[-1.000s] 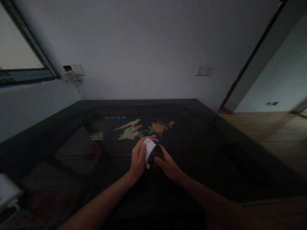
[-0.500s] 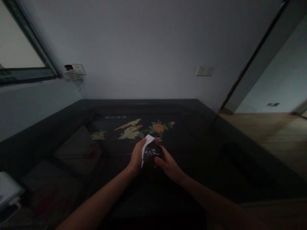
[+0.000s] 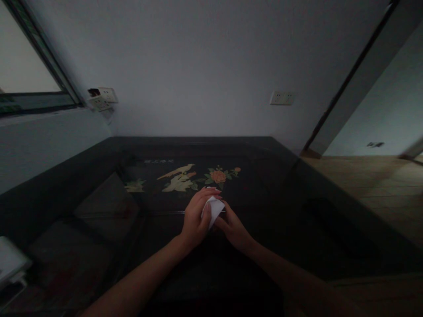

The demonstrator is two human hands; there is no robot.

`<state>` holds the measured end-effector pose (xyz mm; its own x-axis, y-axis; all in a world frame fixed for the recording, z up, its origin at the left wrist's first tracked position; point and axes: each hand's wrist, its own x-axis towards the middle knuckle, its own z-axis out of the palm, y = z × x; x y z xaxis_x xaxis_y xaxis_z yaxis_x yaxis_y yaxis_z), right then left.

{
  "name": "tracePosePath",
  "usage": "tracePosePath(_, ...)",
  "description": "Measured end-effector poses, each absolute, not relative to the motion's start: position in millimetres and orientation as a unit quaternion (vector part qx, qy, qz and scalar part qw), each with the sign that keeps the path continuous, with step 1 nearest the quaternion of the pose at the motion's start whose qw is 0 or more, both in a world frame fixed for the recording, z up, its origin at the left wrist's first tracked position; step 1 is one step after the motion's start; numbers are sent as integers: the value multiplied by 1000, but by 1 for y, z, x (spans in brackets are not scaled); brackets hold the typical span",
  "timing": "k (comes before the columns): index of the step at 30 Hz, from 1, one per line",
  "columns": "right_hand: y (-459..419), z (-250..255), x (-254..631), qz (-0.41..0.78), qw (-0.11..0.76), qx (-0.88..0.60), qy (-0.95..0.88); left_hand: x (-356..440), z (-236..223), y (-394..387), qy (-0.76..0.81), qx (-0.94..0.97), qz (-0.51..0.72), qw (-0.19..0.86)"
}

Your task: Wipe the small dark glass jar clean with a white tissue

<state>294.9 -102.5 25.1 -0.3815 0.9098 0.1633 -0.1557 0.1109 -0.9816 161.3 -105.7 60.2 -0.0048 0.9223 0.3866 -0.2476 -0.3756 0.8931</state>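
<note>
A folded white tissue (image 3: 216, 209) sits in my left hand (image 3: 194, 218), which is closed round it with the thumb pressed on its near side. The tissue lies over the dark, glossy, rounded object that my right hand (image 3: 233, 226) grips from the right. That object is almost wholly hidden now behind the tissue and fingers, so its kind cannot be made out. Both hands meet above a dark glossy table (image 3: 185, 273), just in front of its inlaid picture of a bird (image 3: 181, 171) and an orange flower (image 3: 218, 176).
At the lower left edge stands a white object (image 3: 13, 259), partly cut off. A long dark item (image 3: 333, 224) rests on the table's right side. Wall sockets (image 3: 282, 97) are on the back wall, with more sockets (image 3: 107, 94) at the left corner by a window.
My left hand has moved from the object's left side up and over it, bringing the tissue across its front. The dark object, visible before, is now covered. My right hand keeps its place.
</note>
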Motion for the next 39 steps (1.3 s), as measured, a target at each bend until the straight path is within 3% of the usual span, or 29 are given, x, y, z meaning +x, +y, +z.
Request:
tracePosePath(4, -103, 24, 296, 588, 441, -332, -591, 161, 56, -95, 358, 429, 637, 531)
tracePosePath(9, -103, 27, 295, 602, 433, -325, -587, 163, 46, -80, 339, 297, 567, 689)
tracePosePath(11, -102, 26, 294, 607, 432, -320, -585, 164, 43, -78, 336, 298, 560, 696)
tracePosePath(14, -100, 23, 294, 610, 435, -319, -580, 163, 42, -84, 373, 377, 584, 615)
tracePosePath(20, -99, 18, 294, 593, 456, -325, -579, 157, 46, -98, 352, 703, 576, 225)
tracePosePath(23, -100, 19, 294, 586, 458, -333, -579, 156, 48, -97, 322, 752, 550, 167)
tracePosePath(26, -101, 21, 294, 587, 448, -351, -577, 157, 47, -94, 363, 697, 565, 252)
tracePosePath(29, -100, 22, 295, 590, 433, -355, -582, 159, 43, -87, 421, 527, 583, 452)
tracePosePath(33, -97, 17, 295, 591, 426, -345, -591, 163, 36, -75, 370, 335, 533, 683)
tracePosePath(36, -95, 15, 293, 594, 428, -340, -590, 164, 35, -74, 347, 310, 525, 712)
tracePosePath(39, -96, 17, 293, 597, 430, -337, -587, 163, 40, -82, 385, 384, 548, 635)
